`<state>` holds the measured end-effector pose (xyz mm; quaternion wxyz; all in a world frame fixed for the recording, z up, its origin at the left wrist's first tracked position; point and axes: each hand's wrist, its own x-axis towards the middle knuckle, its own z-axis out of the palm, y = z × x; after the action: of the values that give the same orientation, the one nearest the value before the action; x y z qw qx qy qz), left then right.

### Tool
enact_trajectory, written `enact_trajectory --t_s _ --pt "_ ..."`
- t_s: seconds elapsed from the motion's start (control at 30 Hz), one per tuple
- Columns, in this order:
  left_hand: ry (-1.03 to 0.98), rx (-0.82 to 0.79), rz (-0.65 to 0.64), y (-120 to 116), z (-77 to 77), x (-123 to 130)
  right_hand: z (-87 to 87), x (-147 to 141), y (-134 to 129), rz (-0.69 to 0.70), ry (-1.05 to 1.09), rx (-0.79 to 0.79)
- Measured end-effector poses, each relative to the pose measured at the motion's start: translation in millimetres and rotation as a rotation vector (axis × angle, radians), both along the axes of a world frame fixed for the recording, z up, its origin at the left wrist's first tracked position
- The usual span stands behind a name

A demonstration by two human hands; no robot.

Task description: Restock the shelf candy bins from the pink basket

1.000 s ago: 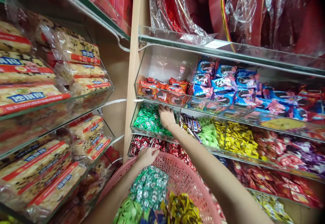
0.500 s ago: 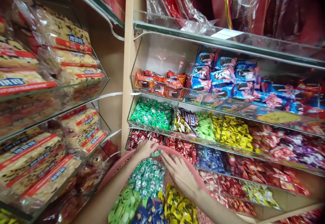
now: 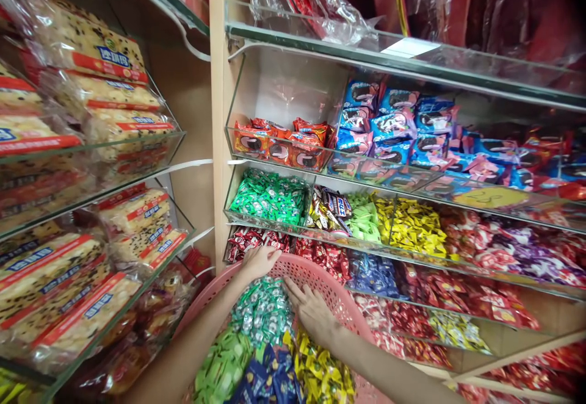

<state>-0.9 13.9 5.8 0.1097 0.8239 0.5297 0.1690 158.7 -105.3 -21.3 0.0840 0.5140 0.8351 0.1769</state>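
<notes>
The left hand grips the far rim of the pink basket. The right hand lies open and flat inside it, touching the green sweets. That pile sits just left of the right hand, between both hands.

Pink mesh basket heaped with green-silver wrapped candies.

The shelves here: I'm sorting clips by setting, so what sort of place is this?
Most likely a sweet or snack shop. Glass shelves hold loose wrapped green candies and stacked snack bars, and the left hand grips a pink basket of candies.
</notes>
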Motion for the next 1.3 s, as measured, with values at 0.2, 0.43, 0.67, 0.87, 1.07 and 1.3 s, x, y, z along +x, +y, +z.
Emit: enact_trajectory --t_s 0.2,0.43,0.67,0.87,1.07,1.3 --pt "-0.01 0.022 -0.017 -3 1.1 4 1.5 -18 6 -0.038 0.065 -0.062" --pt "-0.01 0.008 -0.007 -6 1.6 2 -10.9 -17 9 -0.062 0.089 -0.098" --pt "-0.024 -0.006 -0.004 -10 4.3 1 -4.0 -20 4 -0.065 0.137 -0.169" --pt "-0.01 -0.049 0.028 -14 9.6 2 3.2 -20 1 -0.037 0.165 -0.164" --pt "-0.016 -0.035 0.015 -14 7.9 2 14.2 -21 -3 -0.022 0.175 -0.127" --pt "0.0 -0.048 -0.01 -12 3.6 3 69.4 -24 5 0.059 0.243 0.024"
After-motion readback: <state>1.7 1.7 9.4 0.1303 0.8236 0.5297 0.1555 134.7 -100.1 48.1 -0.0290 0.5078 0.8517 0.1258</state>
